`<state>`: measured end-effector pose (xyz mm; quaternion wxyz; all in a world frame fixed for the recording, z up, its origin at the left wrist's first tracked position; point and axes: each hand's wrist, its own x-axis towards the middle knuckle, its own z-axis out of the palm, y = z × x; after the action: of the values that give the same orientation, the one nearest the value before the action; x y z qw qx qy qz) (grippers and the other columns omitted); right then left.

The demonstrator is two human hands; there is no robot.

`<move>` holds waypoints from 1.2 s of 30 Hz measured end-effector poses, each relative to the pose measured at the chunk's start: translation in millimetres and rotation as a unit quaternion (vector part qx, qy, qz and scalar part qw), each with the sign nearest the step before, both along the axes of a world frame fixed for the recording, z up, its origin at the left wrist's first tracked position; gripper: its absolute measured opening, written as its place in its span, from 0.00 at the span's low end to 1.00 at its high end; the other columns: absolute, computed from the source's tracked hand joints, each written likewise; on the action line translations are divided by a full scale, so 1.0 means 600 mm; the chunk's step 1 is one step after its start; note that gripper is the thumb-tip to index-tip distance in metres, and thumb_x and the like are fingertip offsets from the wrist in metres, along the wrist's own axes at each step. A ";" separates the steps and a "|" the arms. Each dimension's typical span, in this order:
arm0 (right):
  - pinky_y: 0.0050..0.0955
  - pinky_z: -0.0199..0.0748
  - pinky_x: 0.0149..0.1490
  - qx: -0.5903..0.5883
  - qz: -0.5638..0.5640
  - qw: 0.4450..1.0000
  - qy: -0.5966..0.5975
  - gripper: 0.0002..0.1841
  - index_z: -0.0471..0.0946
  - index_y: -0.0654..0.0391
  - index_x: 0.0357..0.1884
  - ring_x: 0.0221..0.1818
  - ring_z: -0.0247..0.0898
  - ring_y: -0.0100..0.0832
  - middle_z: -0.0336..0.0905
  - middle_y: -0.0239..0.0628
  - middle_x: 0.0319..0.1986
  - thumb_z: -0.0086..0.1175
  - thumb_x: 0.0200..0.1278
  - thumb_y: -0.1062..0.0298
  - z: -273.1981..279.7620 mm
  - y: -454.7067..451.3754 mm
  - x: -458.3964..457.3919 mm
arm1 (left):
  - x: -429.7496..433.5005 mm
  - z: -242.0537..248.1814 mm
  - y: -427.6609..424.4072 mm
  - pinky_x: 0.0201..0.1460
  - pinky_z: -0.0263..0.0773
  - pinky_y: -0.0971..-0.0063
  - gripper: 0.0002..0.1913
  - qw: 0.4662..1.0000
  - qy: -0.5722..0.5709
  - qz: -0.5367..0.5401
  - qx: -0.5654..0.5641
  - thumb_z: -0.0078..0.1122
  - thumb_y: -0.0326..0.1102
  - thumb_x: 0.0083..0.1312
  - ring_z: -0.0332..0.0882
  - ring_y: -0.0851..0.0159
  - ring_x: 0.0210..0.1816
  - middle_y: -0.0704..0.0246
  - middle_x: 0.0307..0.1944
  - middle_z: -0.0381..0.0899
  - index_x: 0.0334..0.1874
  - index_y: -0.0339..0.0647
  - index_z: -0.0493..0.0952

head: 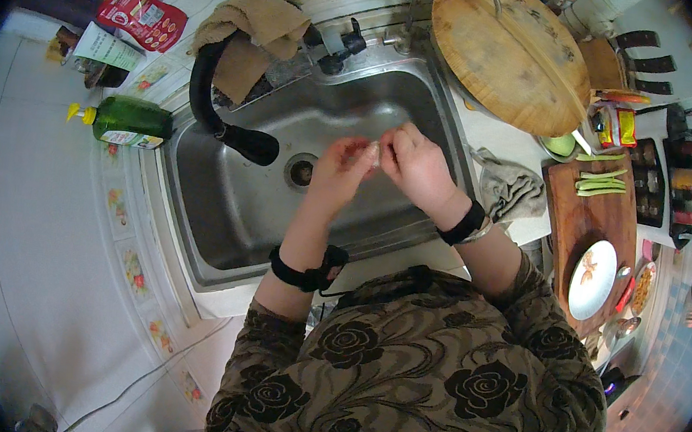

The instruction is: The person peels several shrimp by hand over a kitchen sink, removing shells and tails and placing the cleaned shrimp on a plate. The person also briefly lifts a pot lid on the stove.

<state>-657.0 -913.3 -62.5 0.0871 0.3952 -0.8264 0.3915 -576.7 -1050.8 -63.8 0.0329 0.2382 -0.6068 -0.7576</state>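
Note:
My left hand [341, 168] and my right hand [415, 163] meet over the stainless steel sink [245, 212], fingertips close together. Between them is a small pale, whitish thing [377, 155], too small to name, pinched by the fingers of both hands. Left of my hands, the black faucet head [251, 145] reaches over the basin, and the drain [301, 172] lies just beside my left hand. Black bands circle both wrists.
A green soap bottle [133, 122] stands left of the sink. Brown cloth [256, 20] drapes over the faucet. A round wooden board [508, 56] rests back right. On the right, a cutting board [598, 223] bears green vegetable strips [601, 184] and a white plate [591, 289]; a grey rag [512, 189] lies nearby.

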 end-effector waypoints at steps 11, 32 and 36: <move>0.32 0.74 0.31 -0.053 -0.042 0.980 -0.188 0.07 0.73 0.61 0.33 0.25 0.74 0.39 0.76 0.43 0.27 0.56 0.56 0.69 -0.028 0.013 -0.016 | 0.001 -0.025 -0.007 0.40 0.75 0.80 0.13 0.984 0.040 -0.061 -0.161 0.61 0.34 0.63 0.79 0.72 0.36 0.66 0.35 0.82 0.46 0.34 0.77; 0.28 0.73 0.32 -0.197 0.045 0.722 -0.662 0.08 0.78 0.60 0.33 0.32 0.76 0.31 0.79 0.38 0.31 0.52 0.57 0.67 -0.011 0.023 -0.035 | 0.000 0.000 -0.016 0.40 0.79 0.75 0.14 0.992 -0.030 0.035 0.118 0.56 0.31 0.64 0.81 0.65 0.37 0.62 0.42 0.80 0.51 0.36 0.75; 0.33 0.72 0.31 -0.072 0.073 0.976 -0.191 0.10 0.79 0.60 0.32 0.26 0.74 0.39 0.75 0.44 0.27 0.60 0.54 0.63 -0.008 0.007 -0.006 | -0.004 0.000 -0.011 0.39 0.78 0.77 0.14 0.996 -0.034 0.046 0.068 0.62 0.33 0.60 0.80 0.68 0.37 0.64 0.40 0.80 0.47 0.35 0.78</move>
<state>-660.7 -909.1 -67.5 -0.0729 0.3650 -0.7662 0.5239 -578.9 -1057.7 -63.8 0.0304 0.2928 -0.5428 -0.7865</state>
